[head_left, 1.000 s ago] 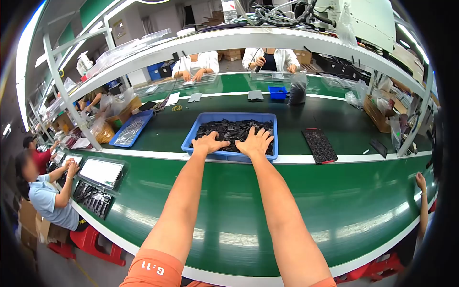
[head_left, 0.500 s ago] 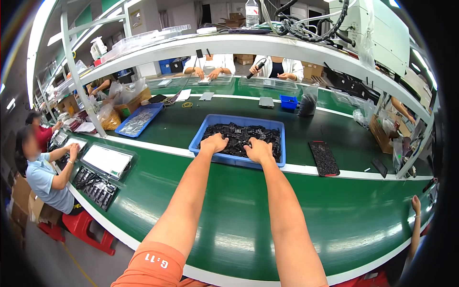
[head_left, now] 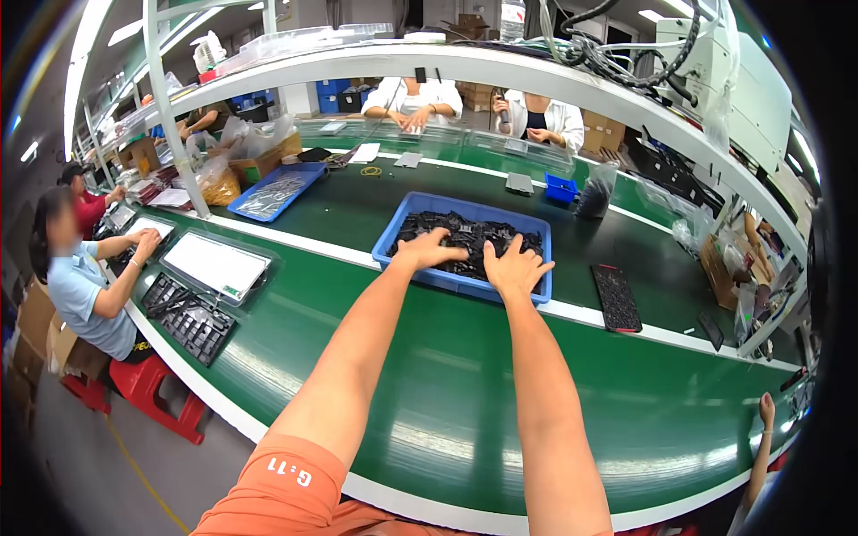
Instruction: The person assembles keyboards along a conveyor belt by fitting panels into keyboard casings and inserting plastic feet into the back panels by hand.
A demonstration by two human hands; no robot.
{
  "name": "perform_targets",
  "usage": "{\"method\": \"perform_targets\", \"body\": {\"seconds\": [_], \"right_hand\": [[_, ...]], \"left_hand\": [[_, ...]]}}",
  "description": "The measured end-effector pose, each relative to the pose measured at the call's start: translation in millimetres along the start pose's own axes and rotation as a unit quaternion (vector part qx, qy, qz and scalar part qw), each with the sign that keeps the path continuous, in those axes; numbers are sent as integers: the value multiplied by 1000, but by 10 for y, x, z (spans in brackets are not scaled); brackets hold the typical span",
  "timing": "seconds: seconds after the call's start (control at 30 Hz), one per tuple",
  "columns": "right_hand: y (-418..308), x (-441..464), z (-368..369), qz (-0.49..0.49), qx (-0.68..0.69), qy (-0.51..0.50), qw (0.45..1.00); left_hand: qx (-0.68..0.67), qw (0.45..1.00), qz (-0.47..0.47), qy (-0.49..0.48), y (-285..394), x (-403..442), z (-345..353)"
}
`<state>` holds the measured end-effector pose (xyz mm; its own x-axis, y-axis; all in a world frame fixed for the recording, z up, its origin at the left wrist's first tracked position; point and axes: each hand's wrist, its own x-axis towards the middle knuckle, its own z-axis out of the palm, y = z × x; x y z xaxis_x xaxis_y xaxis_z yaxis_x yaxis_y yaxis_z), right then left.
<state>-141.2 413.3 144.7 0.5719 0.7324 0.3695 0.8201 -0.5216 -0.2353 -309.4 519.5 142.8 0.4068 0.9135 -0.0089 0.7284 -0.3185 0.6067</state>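
Note:
A blue plastic tray (head_left: 391, 221) straddles the white strip at the far side of the green belt, filled with a heap of small black plastic parts (head_left: 474, 234). My left hand (head_left: 431, 250) lies over the left part of the heap, its fingers and thumb spread. Over the right front of the tray is my right hand (head_left: 516, 269), fingers fanned out above the black parts. Nothing shows gripped in either hand. The parts directly beneath both palms are hidden.
A dark red-edged tray of tiny black pieces (head_left: 616, 298) lies to the right. Farther left stands a blue tray of clear parts (head_left: 276, 192). A co-worker (head_left: 85, 268) sits at left beside a white panel (head_left: 217, 265) and black frames (head_left: 188, 317). A metal shelf beam (head_left: 429, 67) crosses overhead.
Both hands have gone from curled into the black parts to spread fingers. The whole view has shifted, so the tray appears farther right and slightly higher.

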Motion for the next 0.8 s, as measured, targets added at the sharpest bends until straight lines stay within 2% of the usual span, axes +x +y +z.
{"method": "perform_targets", "body": {"seconds": [0.07, 0.13, 0.3, 0.33, 0.5, 0.57, 0.6, 0.73, 0.8], "right_hand": [[5, 14, -12, 16, -33, -79, 996], [9, 35, 8, -57, -8, -125, 990], [75, 101, 102, -174, 48, -173, 968], [90, 99, 132, -188, 63, -148, 969], [94, 100, 75, -222, 135, -162, 952], [75, 70, 82, -224, 137, -101, 960], [32, 18, 37, -226, 137, -106, 959], [-63, -67, -166, -152, 116, -81, 978], [-107, -79, -183, -150, 114, -75, 979]], "left_hand": [[116, 990, 74, -36, -64, 70, 72], [95, 989, 108, -36, -120, 72, 69], [87, 994, 64, 4, -112, 84, 43], [91, 994, 53, 17, -108, 86, 40], [99, 993, 50, 49, -72, -35, -35], [70, 993, 51, 79, -76, -56, -59], [68, 994, 46, 78, -88, -104, -98], [52, 993, 40, 102, -11, -197, -172], [47, 993, 39, 105, -17, -231, -238]]}}
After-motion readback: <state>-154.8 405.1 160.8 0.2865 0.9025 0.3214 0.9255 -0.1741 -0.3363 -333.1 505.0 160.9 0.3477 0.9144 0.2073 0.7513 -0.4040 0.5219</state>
